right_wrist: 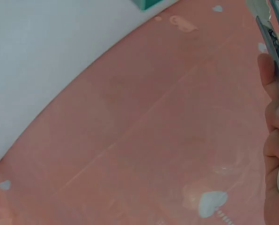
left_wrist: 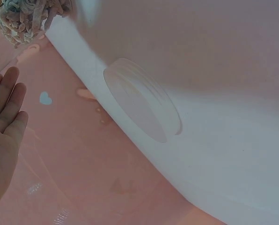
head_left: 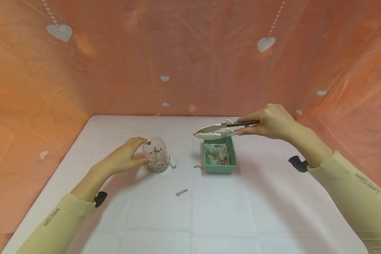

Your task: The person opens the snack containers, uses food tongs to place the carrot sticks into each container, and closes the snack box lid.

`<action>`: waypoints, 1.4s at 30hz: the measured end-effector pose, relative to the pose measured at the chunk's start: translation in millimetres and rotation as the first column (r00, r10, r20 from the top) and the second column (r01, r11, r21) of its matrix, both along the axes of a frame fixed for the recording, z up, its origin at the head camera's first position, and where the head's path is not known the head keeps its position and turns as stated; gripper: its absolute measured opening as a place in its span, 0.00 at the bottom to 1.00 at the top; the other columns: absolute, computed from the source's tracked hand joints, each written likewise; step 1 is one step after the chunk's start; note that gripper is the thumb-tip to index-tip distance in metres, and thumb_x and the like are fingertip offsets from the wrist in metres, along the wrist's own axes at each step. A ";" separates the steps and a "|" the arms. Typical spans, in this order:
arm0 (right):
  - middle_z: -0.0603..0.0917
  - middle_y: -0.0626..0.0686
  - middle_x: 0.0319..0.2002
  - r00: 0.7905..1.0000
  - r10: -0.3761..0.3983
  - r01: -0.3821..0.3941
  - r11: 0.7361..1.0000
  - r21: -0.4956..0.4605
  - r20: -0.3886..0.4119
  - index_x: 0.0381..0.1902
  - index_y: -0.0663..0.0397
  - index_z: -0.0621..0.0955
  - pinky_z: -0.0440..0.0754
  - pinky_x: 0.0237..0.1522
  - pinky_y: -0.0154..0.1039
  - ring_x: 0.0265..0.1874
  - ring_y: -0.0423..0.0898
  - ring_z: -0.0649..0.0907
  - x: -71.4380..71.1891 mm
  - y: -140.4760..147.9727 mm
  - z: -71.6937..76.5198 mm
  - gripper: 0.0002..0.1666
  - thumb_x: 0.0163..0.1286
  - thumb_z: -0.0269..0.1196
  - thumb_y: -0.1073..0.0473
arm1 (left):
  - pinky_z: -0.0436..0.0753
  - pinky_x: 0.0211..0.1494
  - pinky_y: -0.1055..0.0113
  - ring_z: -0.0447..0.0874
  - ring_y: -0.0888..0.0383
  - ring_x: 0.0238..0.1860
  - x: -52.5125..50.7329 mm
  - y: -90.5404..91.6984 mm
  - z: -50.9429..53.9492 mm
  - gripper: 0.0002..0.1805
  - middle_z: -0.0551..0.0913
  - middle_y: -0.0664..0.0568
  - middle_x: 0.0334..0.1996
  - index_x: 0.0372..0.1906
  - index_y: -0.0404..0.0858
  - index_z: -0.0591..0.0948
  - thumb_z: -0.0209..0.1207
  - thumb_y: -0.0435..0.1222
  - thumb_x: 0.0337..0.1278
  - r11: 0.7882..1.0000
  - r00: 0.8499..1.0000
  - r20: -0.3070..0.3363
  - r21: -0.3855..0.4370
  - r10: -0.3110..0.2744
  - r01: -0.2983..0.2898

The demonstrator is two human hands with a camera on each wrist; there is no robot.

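My left hand (head_left: 127,157) holds a clear plastic jar (head_left: 157,155) between thumb and fingers; the jar leans slightly. Greyish-brown curled strips (left_wrist: 25,21) fill its lower part. In the left wrist view the fingers (left_wrist: 7,110) look fairly straight. My right hand (head_left: 270,122) grips metal tongs (head_left: 217,129) with white tips, held level above a green rectangular container (head_left: 220,169). A bit of brownish material shows at the tongs' tip. More strips lie in the container. The right wrist view catches the curled fingers (right_wrist: 276,117) around the handles.
Loose strips lie on the white tabletop (head_left: 216,211): one by the jar (head_left: 173,165), one by the container (head_left: 198,166), one nearer the front (head_left: 181,192). A clear ridged oval (left_wrist: 142,101) appears in the left wrist view. Orange curtains (head_left: 190,56) with hearts enclose the table.
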State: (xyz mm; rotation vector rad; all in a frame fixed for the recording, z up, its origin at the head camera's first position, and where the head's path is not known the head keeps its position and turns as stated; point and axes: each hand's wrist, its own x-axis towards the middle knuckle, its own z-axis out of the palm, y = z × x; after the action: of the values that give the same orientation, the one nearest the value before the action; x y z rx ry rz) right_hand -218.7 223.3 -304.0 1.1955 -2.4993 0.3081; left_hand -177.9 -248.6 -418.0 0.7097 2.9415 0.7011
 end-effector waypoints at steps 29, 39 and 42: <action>0.92 0.45 0.34 0.978 0.168 -0.169 0.986 0.001 0.125 0.48 0.43 0.92 0.69 0.21 0.39 0.17 0.39 0.77 -13.8 -110.4 -1.2 0.24 0.56 0.80 0.41 | 0.68 0.74 0.36 0.69 0.35 0.71 -1.9 7.4 -1.4 0.39 0.75 0.33 0.67 0.70 0.29 0.72 0.70 0.49 0.64 1.000 0.999 -0.036 0.018 -0.023 0.024; 0.92 0.46 0.36 0.979 0.133 -0.143 0.988 0.055 0.156 0.52 0.41 0.91 0.73 0.22 0.41 0.19 0.40 0.79 -16.8 -117.4 -12.8 0.27 0.58 0.78 0.38 | 0.68 0.74 0.36 0.69 0.35 0.71 -3.0 9.4 -2.1 0.41 0.74 0.33 0.67 0.70 0.28 0.71 0.69 0.51 0.64 1.000 0.999 -0.029 0.010 -0.019 0.019; 0.92 0.46 0.36 0.979 0.134 -0.144 0.988 0.058 0.152 0.52 0.41 0.91 0.72 0.22 0.41 0.18 0.39 0.77 -16.2 -116.9 -14.2 0.27 0.58 0.78 0.38 | 0.68 0.74 0.36 0.69 0.36 0.71 -3.5 9.4 -2.5 0.40 0.74 0.34 0.67 0.70 0.28 0.72 0.69 0.50 0.64 1.000 0.999 -0.033 0.014 -0.024 0.024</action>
State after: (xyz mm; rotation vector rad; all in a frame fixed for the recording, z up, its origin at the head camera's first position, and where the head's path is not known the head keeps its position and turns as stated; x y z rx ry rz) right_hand -234.9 106.4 -318.2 1.4269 -2.5750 0.3622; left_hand -181.4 -239.2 -420.5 0.7638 2.9547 0.7157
